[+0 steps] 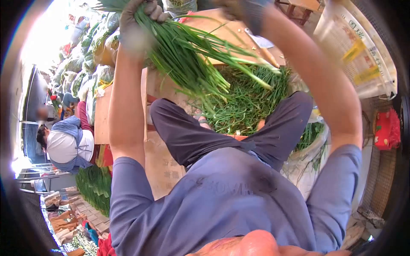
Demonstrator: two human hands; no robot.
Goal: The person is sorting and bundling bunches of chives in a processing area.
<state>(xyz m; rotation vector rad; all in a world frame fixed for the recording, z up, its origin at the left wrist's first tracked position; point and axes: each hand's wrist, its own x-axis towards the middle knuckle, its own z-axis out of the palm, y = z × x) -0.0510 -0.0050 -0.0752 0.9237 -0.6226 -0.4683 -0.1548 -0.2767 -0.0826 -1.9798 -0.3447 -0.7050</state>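
My left hand, in a dark glove, is wrapped round a thick bunch of garlic chives. The long green leaves reach down to the right, with a few paler stalk ends sticking out past the rest. My right hand, also gloved, is raised at the top of the view, to the right of the bunch. It is smeared by motion and partly cut off, so its fingers cannot be made out. Below it, a knife with a wooden handle lies on the wooden table.
A heap of loose green leaves and trimmings lies between my knees. Stuffed plastic bags of greens are piled at the left. A person in a white top bends there, near more bundled greens. A printed carton stands at the right.
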